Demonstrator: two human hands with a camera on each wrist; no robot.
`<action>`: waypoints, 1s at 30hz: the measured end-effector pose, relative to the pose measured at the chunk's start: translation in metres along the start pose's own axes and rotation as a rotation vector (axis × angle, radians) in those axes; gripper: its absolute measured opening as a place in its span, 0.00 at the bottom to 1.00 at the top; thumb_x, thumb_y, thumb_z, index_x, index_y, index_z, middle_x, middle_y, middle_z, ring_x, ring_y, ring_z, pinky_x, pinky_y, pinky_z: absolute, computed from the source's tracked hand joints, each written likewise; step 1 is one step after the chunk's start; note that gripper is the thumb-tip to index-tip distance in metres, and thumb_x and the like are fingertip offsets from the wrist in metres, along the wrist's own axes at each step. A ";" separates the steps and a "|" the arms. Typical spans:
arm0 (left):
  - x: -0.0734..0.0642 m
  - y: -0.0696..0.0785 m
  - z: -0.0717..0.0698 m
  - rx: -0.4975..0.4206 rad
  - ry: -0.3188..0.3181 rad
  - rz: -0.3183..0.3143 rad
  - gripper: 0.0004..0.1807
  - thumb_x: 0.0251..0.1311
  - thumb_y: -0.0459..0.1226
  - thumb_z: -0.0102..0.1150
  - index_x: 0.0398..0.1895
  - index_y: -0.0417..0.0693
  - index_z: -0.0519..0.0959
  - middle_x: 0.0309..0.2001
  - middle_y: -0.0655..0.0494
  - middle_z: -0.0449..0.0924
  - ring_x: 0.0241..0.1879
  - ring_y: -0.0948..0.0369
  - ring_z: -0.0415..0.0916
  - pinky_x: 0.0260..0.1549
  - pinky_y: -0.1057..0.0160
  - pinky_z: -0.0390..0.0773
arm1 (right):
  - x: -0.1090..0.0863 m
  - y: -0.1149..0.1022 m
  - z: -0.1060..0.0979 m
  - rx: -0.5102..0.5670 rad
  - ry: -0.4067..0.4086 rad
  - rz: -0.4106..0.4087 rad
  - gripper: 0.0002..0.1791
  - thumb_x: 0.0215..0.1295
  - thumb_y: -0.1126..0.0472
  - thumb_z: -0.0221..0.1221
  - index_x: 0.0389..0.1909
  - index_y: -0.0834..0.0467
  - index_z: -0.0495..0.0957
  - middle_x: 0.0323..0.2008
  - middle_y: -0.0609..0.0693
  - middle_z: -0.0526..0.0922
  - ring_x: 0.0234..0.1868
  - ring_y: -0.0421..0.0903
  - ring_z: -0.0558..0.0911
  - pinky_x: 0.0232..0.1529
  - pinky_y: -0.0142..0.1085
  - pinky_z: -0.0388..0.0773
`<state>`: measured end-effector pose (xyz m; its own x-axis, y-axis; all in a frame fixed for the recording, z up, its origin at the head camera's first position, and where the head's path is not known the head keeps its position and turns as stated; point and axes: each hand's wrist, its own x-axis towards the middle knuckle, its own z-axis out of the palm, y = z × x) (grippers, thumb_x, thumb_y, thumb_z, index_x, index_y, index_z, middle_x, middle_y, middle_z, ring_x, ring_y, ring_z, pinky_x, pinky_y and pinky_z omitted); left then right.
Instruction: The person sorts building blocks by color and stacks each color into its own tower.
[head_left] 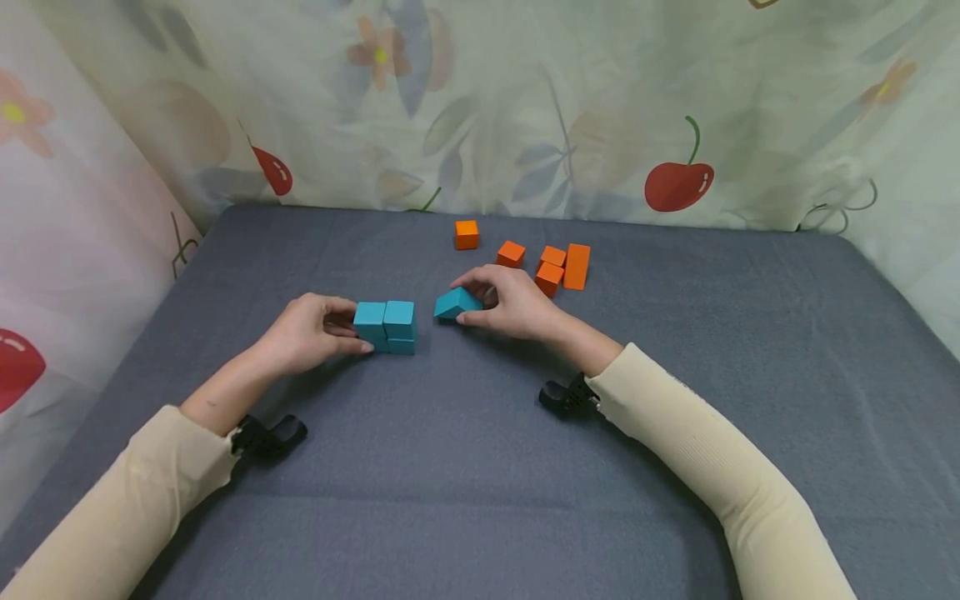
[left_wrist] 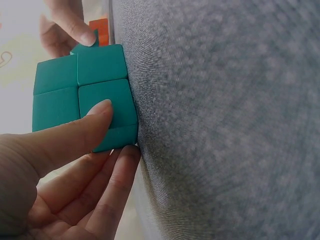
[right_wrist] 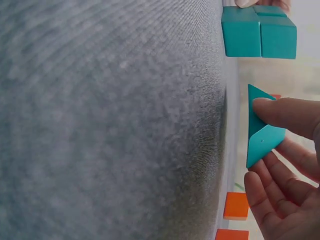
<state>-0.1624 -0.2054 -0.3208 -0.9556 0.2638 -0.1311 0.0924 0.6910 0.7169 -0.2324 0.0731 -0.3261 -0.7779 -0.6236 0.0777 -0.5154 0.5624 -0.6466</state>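
Teal blocks point(head_left: 370, 315) stand pressed together two wide and two high on the grey cloth. My left hand point(head_left: 309, 335) grips their left side, the thumb on the near face of a lower block point(left_wrist: 107, 107) and the fingers at the side and behind. To the right of the stack, my right hand point(head_left: 504, 302) pinches a teal triangular prism point(right_wrist: 265, 141) between thumb and fingers, its long flat side down close over the cloth. A gap separates the prism from the stack in the right wrist view.
Several orange blocks lie behind the right hand: a lone cube point(head_left: 467, 235), a tilted one point(head_left: 511, 254), two close together point(head_left: 550, 275) and a longer piece point(head_left: 577, 267). A patterned curtain point(head_left: 525, 108) hangs along the table's back edge. Dark straps point(head_left: 567, 398) sit on both wrists.
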 end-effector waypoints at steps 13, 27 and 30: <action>0.001 0.001 0.000 0.007 0.004 0.003 0.28 0.57 0.32 0.66 0.59 0.29 0.72 0.52 0.33 0.78 0.51 0.45 0.80 0.49 0.51 0.80 | 0.002 -0.012 -0.006 0.023 0.044 -0.068 0.23 0.58 0.59 0.67 0.55 0.58 0.78 0.46 0.52 0.80 0.46 0.45 0.77 0.47 0.36 0.77; 0.000 0.001 0.002 0.027 0.023 0.009 0.26 0.57 0.33 0.66 0.57 0.30 0.74 0.50 0.34 0.79 0.50 0.45 0.80 0.47 0.52 0.80 | 0.004 -0.031 -0.005 0.041 0.094 -0.151 0.24 0.58 0.58 0.66 0.56 0.58 0.78 0.46 0.51 0.81 0.45 0.44 0.77 0.48 0.42 0.78; 0.000 0.000 0.002 0.039 0.025 0.012 0.25 0.57 0.33 0.66 0.57 0.31 0.74 0.50 0.35 0.79 0.50 0.44 0.79 0.47 0.52 0.80 | 0.005 -0.034 -0.004 0.047 0.100 -0.182 0.24 0.58 0.58 0.66 0.56 0.58 0.77 0.47 0.52 0.81 0.45 0.44 0.77 0.47 0.41 0.78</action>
<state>-0.1621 -0.2040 -0.3217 -0.9611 0.2554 -0.1055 0.1139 0.7139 0.6909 -0.2199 0.0534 -0.3009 -0.7064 -0.6542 0.2704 -0.6354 0.4177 -0.6495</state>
